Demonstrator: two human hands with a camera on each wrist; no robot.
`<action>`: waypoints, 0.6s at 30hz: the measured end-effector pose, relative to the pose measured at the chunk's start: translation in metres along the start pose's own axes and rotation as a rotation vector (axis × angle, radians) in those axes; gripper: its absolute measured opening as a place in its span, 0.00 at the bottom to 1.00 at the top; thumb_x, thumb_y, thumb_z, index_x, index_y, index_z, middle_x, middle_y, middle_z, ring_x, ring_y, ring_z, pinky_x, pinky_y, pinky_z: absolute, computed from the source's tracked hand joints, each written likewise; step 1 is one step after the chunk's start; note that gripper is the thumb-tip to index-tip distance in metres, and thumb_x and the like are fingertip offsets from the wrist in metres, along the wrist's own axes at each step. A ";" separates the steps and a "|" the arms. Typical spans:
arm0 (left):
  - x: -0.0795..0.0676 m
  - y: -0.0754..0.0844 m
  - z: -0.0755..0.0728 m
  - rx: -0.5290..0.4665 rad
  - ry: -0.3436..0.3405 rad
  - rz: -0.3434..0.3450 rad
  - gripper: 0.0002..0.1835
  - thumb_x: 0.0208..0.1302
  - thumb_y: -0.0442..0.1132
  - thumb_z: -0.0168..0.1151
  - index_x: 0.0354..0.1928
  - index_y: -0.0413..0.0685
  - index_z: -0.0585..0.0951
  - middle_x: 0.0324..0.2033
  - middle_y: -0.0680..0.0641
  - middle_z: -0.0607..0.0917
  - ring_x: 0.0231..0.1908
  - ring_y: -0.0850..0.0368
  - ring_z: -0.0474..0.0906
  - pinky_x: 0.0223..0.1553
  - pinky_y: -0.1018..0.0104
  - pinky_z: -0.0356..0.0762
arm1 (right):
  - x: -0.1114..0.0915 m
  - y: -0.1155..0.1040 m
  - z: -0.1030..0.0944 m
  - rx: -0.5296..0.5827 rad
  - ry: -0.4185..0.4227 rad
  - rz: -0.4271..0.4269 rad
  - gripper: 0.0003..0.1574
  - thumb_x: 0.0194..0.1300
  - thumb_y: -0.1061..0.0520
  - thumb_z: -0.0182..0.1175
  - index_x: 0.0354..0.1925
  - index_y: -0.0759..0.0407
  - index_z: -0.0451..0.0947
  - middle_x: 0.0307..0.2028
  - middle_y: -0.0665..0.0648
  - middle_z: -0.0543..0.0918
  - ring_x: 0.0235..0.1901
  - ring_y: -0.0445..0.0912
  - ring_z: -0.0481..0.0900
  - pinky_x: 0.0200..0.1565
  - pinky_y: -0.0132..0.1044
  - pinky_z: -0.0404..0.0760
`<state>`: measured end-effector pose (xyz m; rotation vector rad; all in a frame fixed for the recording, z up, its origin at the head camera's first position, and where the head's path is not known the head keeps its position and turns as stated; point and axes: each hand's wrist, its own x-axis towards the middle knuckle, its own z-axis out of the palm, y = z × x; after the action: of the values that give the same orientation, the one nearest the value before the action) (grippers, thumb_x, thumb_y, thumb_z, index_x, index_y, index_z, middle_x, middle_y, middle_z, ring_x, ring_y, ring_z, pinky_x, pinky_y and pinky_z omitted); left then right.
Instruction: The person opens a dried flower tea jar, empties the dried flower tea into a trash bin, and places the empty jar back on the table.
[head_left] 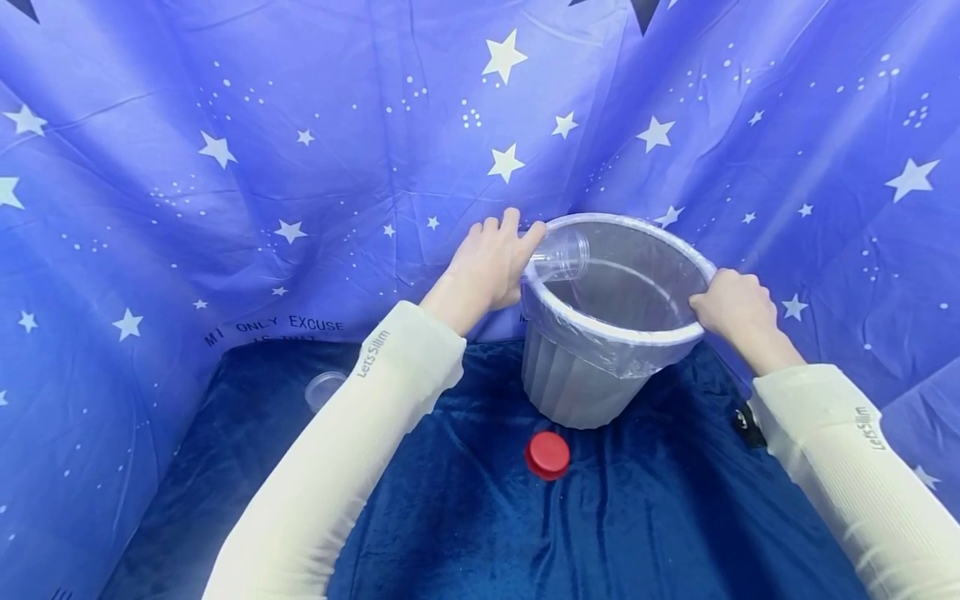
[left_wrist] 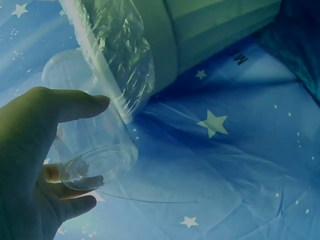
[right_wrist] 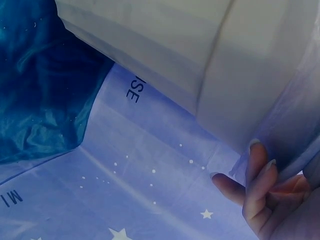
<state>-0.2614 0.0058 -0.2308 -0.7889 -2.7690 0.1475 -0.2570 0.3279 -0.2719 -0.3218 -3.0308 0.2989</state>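
My left hand (head_left: pixel 491 257) holds a clear plastic jar (head_left: pixel 562 257) at the left rim of a grey trash bin (head_left: pixel 577 379). The jar lies on its side, its threaded mouth reaching in over the rim. In the left wrist view, the thumb is on one side of the jar (left_wrist: pixel 107 132) and curled fingers are on the other. A clear plastic liner (head_left: pixel 607 346) is folded down over the bin's rim. Opposite, my right hand (head_left: pixel 738 312) grips the bin's right rim. The right wrist view shows its fingers (right_wrist: pixel 260 175) curled beneath the lined edge.
A red screw cap (head_left: pixel 548 455) lies on the dark blue velvet cloth (head_left: pixel 465 517) in front of the bin. Partly behind the left sleeve is a clear round plastic piece (head_left: pixel 322 390). A small black item (head_left: pixel 747 425) sits beside the right sleeve. Star-printed curtains (head_left: pixel 360 167) surround the surface.
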 end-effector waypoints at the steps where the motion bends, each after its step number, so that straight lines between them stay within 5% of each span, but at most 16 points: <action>1: 0.000 0.000 0.001 -0.008 -0.006 -0.009 0.37 0.57 0.44 0.65 0.67 0.50 0.61 0.58 0.38 0.71 0.51 0.40 0.76 0.55 0.51 0.76 | 0.000 0.000 0.000 0.000 0.000 0.000 0.30 0.62 0.50 0.51 0.44 0.80 0.72 0.44 0.86 0.74 0.42 0.79 0.75 0.30 0.61 0.76; 13: -0.005 -0.009 0.015 -0.309 -0.042 -0.143 0.39 0.64 0.49 0.62 0.72 0.49 0.56 0.61 0.37 0.69 0.53 0.38 0.77 0.50 0.47 0.80 | 0.000 0.001 0.000 0.010 0.006 0.002 0.30 0.62 0.50 0.51 0.44 0.80 0.72 0.44 0.87 0.74 0.43 0.80 0.74 0.32 0.63 0.76; 18: -0.007 -0.010 0.021 -0.360 -0.034 -0.170 0.40 0.65 0.52 0.61 0.72 0.48 0.55 0.61 0.38 0.71 0.53 0.38 0.78 0.51 0.46 0.79 | 0.000 0.000 0.001 0.013 0.005 0.001 0.30 0.62 0.50 0.51 0.44 0.80 0.71 0.45 0.87 0.74 0.43 0.80 0.74 0.33 0.63 0.75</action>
<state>-0.2663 -0.0069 -0.2505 -0.6271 -2.9186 -0.3819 -0.2565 0.3280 -0.2726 -0.3234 -3.0226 0.3166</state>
